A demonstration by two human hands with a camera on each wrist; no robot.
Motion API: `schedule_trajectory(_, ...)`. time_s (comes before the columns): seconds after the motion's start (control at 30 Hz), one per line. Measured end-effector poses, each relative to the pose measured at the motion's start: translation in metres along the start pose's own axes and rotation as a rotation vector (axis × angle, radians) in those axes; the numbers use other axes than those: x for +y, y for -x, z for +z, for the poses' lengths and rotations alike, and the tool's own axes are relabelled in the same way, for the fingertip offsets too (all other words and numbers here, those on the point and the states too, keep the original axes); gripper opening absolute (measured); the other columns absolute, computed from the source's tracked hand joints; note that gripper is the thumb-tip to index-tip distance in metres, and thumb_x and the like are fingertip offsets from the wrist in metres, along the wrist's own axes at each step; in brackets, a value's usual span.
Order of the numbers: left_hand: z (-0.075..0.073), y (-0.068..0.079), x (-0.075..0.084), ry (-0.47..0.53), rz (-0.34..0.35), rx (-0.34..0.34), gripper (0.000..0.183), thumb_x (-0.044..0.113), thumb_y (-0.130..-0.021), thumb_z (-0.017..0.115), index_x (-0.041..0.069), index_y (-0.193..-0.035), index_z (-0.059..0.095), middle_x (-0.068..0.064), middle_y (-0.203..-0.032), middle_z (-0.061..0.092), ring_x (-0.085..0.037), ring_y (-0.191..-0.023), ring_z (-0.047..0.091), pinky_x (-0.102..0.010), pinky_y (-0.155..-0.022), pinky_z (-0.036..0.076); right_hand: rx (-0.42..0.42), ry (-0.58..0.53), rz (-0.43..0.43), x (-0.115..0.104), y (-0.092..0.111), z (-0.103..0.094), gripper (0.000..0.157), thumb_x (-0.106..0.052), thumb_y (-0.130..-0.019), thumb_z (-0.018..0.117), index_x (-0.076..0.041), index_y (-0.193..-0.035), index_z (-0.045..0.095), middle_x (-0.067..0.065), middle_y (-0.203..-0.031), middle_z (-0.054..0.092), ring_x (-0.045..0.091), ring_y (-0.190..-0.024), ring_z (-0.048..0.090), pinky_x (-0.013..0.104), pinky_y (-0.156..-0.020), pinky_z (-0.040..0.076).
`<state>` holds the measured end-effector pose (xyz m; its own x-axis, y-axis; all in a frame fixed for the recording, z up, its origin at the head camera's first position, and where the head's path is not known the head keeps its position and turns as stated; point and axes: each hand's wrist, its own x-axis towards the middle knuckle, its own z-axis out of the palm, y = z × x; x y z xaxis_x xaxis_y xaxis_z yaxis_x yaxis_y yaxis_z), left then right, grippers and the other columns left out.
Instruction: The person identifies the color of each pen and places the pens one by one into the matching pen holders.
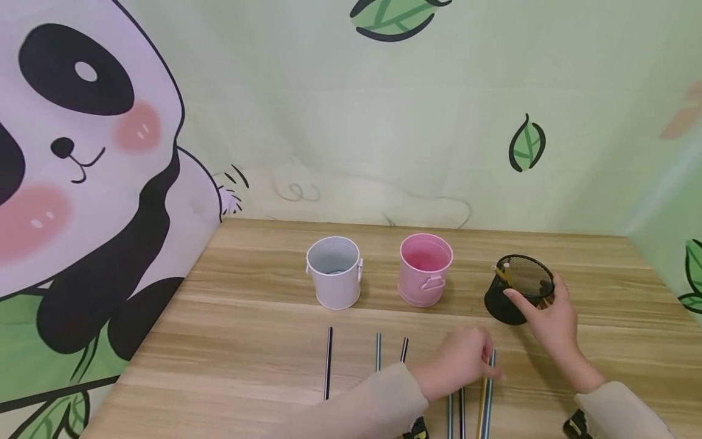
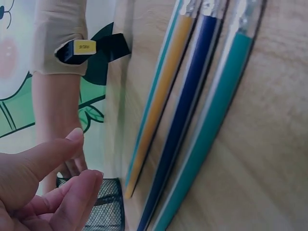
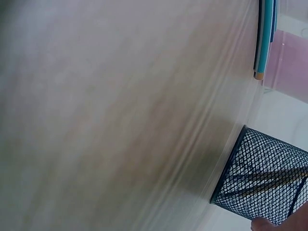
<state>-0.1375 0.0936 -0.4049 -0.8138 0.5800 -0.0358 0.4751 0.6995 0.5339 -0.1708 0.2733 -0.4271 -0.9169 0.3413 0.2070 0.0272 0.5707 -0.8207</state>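
My right hand (image 1: 555, 320) grips the black mesh pencil cup (image 1: 507, 308) at the right, thumb on its near side. A few pencils (image 1: 500, 275) lean inside the cup; their shapes show through the mesh wall (image 3: 262, 168) in the right wrist view. Over the row of pencils hovers my left hand (image 1: 455, 363), its thumb and loosely bent fingers apart with nothing between them. Close by it lie a yellow pencil (image 2: 163, 91), a dark blue pencil (image 2: 185, 113) and a teal pencil (image 2: 211, 120) on the wooden table.
A white bucket (image 1: 336, 286) and a pink bucket (image 1: 419, 283) stand toward the back of the table (image 1: 230, 341). Further left lie a dark pencil (image 1: 328, 363), a teal pencil (image 1: 378, 352) and another dark pencil (image 1: 404, 349). A printed panda curtain (image 1: 307, 122) hangs behind.
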Motion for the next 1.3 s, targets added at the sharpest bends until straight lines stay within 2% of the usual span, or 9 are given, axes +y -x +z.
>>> schedule_trajectory(0.27, 0.011, 0.001, 0.001, -0.035, -0.053, -0.05, 0.037, 0.031, -0.073, 0.082, 0.014, -0.061, 0.051, 0.011, -0.052, 0.043, -0.002, -0.047, 0.039, -0.014, -0.043, 0.032, -0.012, 0.004, 0.019, 0.002, 0.0, -0.001, 0.074, -0.033, -0.085, 0.07, -0.001, -0.14, 0.033, 0.026, -0.131, 0.049, 0.039, -0.119, 0.049, 0.008, -0.072, 0.034)
schedule_trajectory(0.37, 0.013, -0.002, 0.001, -0.062, -0.059, -0.081, 0.036, 0.031, -0.073, 0.082, 0.014, -0.061, 0.052, 0.01, -0.052, 0.044, -0.002, -0.047, 0.04, -0.014, -0.043, 0.033, -0.013, 0.004, 0.023, 0.001, 0.0, -0.001, 0.076, -0.034, -0.085, 0.07, -0.001, -0.141, 0.031, 0.027, -0.132, 0.048, 0.039, -0.12, 0.049, 0.015, -0.078, 0.04)
schedule_trajectory(0.53, 0.017, -0.004, 0.001, -0.066, -0.079, -0.139, 0.037, 0.029, -0.074, 0.081, 0.012, -0.056, 0.054, 0.009, -0.047, 0.041, -0.003, -0.042, 0.037, -0.015, -0.041, 0.033, -0.012, 0.001, 0.025, -0.001, 0.0, -0.001, 0.076, -0.034, -0.085, 0.07, -0.002, -0.142, 0.032, 0.026, -0.133, 0.048, 0.038, -0.121, 0.049, 0.016, -0.08, 0.041)
schedule_trajectory(0.63, 0.02, -0.003, -0.001, -0.068, -0.082, -0.157, 0.037, 0.029, -0.074, 0.081, 0.012, -0.053, 0.055, 0.009, -0.043, 0.038, -0.003, -0.041, 0.035, -0.016, -0.04, 0.032, -0.016, 0.002, 0.03, -0.001, 0.0, -0.002, 0.078, -0.035, -0.085, 0.07, -0.002, -0.143, 0.03, 0.026, -0.134, 0.047, 0.039, -0.122, 0.048, 0.028, -0.086, 0.045)
schedule_trajectory(0.73, 0.022, -0.004, -0.002, -0.069, -0.085, -0.152, 0.037, 0.028, -0.074, 0.081, 0.013, -0.053, 0.056, 0.01, -0.043, 0.037, -0.003, -0.043, 0.034, -0.016, -0.041, 0.032, -0.018, 0.001, 0.028, -0.001, 0.0, -0.002, 0.079, -0.035, -0.085, 0.07, -0.001, -0.144, 0.028, 0.027, -0.135, 0.046, 0.04, -0.123, 0.047, 0.039, -0.088, 0.044)
schedule_trajectory(0.83, 0.023, -0.005, -0.003, -0.055, -0.1, -0.138, 0.037, 0.028, -0.073, 0.082, 0.012, -0.054, 0.054, 0.01, -0.044, 0.035, -0.004, -0.042, 0.033, -0.017, -0.04, 0.031, -0.018, 0.01, 0.021, -0.001, -0.001, -0.002, 0.078, -0.035, -0.085, 0.07, -0.002, -0.143, 0.03, 0.026, -0.134, 0.047, 0.04, -0.122, 0.048, 0.026, -0.082, 0.043)
schedule_trajectory(0.9, 0.024, -0.007, -0.003, -0.058, -0.104, -0.127, 0.037, 0.028, -0.073, 0.082, 0.012, -0.055, 0.054, 0.01, -0.046, 0.034, -0.004, -0.043, 0.033, -0.017, -0.04, 0.03, -0.019, 0.012, 0.019, -0.001, -0.001, -0.002, 0.079, -0.035, -0.085, 0.07, -0.002, -0.144, 0.029, 0.027, -0.135, 0.046, 0.04, -0.122, 0.047, 0.028, -0.083, 0.043)
schedule_trajectory(1.07, 0.026, -0.011, -0.003, -0.11, -0.136, -0.113, 0.034, 0.032, -0.072, 0.083, 0.012, -0.061, 0.058, 0.009, -0.051, 0.039, -0.005, -0.048, 0.037, -0.017, -0.044, 0.033, -0.031, 0.014, 0.026, -0.001, -0.001, -0.002, 0.086, -0.035, -0.086, 0.069, 0.0, -0.148, 0.021, 0.031, -0.139, 0.041, 0.044, -0.124, 0.044, 0.05, -0.09, 0.042)
schedule_trajectory(1.3, 0.029, -0.016, -0.003, -0.218, -0.162, -0.097, 0.037, 0.037, -0.071, 0.082, 0.013, -0.061, 0.056, 0.008, -0.058, 0.044, -0.006, -0.052, 0.042, -0.017, -0.049, 0.035, -0.032, 0.008, 0.059, -0.001, 0.0, -0.002, 0.09, -0.036, -0.086, 0.068, 0.0, -0.149, 0.017, 0.032, -0.14, 0.039, 0.044, -0.125, 0.043, 0.054, -0.094, 0.04)
